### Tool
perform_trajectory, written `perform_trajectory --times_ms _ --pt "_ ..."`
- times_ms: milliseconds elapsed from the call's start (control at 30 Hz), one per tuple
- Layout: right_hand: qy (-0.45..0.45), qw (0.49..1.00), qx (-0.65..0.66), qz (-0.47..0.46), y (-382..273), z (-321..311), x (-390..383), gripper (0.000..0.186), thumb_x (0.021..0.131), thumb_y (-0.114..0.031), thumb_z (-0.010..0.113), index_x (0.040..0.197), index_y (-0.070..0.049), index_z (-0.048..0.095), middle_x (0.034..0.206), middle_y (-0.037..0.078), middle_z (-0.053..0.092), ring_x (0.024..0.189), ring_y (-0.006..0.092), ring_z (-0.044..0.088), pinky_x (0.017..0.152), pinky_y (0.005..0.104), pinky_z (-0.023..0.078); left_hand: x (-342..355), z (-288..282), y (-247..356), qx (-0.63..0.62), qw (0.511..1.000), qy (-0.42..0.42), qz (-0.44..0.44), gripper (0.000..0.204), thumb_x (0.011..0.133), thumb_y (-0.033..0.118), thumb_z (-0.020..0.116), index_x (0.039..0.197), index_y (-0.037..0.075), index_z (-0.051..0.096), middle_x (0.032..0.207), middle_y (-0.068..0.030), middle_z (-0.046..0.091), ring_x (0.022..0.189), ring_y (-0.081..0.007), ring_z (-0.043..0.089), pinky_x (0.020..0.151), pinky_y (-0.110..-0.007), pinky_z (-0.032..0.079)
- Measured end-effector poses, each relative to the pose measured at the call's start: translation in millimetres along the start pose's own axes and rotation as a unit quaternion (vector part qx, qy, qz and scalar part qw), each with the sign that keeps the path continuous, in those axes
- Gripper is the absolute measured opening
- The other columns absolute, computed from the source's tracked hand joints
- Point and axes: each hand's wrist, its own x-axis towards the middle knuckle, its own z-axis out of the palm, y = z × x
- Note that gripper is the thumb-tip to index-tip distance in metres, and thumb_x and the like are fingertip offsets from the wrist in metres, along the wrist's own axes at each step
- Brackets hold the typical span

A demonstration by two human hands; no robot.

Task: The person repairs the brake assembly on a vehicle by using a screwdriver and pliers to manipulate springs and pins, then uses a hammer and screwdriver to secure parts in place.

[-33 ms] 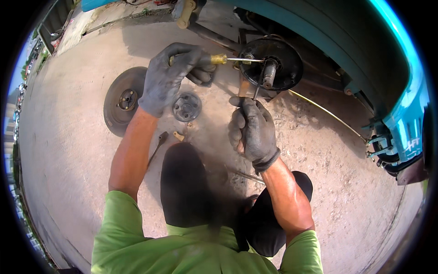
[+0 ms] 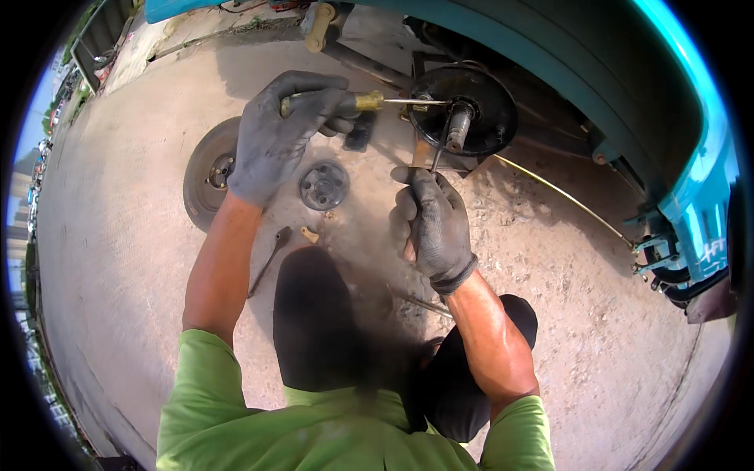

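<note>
My gloved left hand (image 2: 287,129) grips a screwdriver with a yellow translucent handle (image 2: 367,101). Its blade lies horizontally, its tip at the base of the metal spindle (image 2: 459,132) on a black round hub plate (image 2: 495,98). My gloved right hand (image 2: 436,231) is closed round a slim dark metal tool (image 2: 437,159), whose upper end reaches the same spindle base from below. A wheel with a tire (image 2: 203,177) lies on the ground left of my left arm, and a round grey metal part (image 2: 322,185) lies between my hands.
A turquoise vehicle body (image 2: 691,196) arches over the hub. A dark wrench (image 2: 269,259), a small tan piece (image 2: 309,234) and a metal bar (image 2: 420,300) lie on the concrete (image 2: 126,235) by my knees. A long thin rod (image 2: 565,192) runs rightward underneath the vehicle.
My left hand and the screwdriver have shifted slightly to the left. The whole view has moved a little, and both hands keep their grips.
</note>
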Motion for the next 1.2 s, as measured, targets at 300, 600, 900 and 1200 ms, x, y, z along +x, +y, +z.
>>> perform_trajectory --times_ms 300,600,900,1200 --pt "-0.045 0.998 -0.008 -0.037 -5.3 -13.4 2.3 0.035 0.111 -0.026 0.045 0.115 0.006 0.059 0.072 0.009 0.064 0.043 0.0140 0.052 0.040 0.0254 0.043 -28.9 42.9 78.1 0.325 0.938 -0.082 0.088 0.029 0.096 0.003 0.060 0.122 0.000 0.072 0.104 -0.0114 0.076 0.092 -0.0162 0.073 0.081 -0.032 0.059" --pt "-0.158 0.942 0.290 0.052 -11.2 -34.5 41.0 0.027 0.108 -0.027 0.045 0.088 -0.012 0.055 0.071 -0.002 0.047 0.060 0.0114 0.046 0.058 0.0294 0.042 18.3 145.0 57.7 0.637 0.751 -0.173 0.031 0.050 0.089 0.055 0.071 0.087 0.006 0.070 0.082 -0.0187 0.070 0.084 -0.0379 0.071 0.077 -0.047 0.055" --pt "-0.205 0.933 0.294 0.028 -18.8 -46.3 67.2 0.020 0.099 -0.030 0.048 0.080 -0.022 0.051 0.063 -0.008 0.039 0.049 0.0078 0.035 0.047 0.0259 0.027 24.2 155.6 52.8 0.656 0.732 -0.184 0.017 0.043 0.093 0.044 0.063 0.090 0.002 0.070 0.084 -0.0221 0.071 0.085 -0.0414 0.070 0.078 -0.050 0.055" --pt "-0.103 0.957 0.273 0.002 -3.7 -26.1 78.7 0.034 0.107 -0.047 0.043 0.091 -0.021 0.059 0.073 -0.006 0.055 0.052 0.0081 0.045 0.042 0.0265 0.033 23.4 148.9 40.8 0.660 0.728 -0.170 0.070 0.049 0.097 0.048 0.063 0.087 0.000 0.067 0.079 -0.0238 0.068 0.081 -0.0421 0.068 0.075 -0.052 0.052"
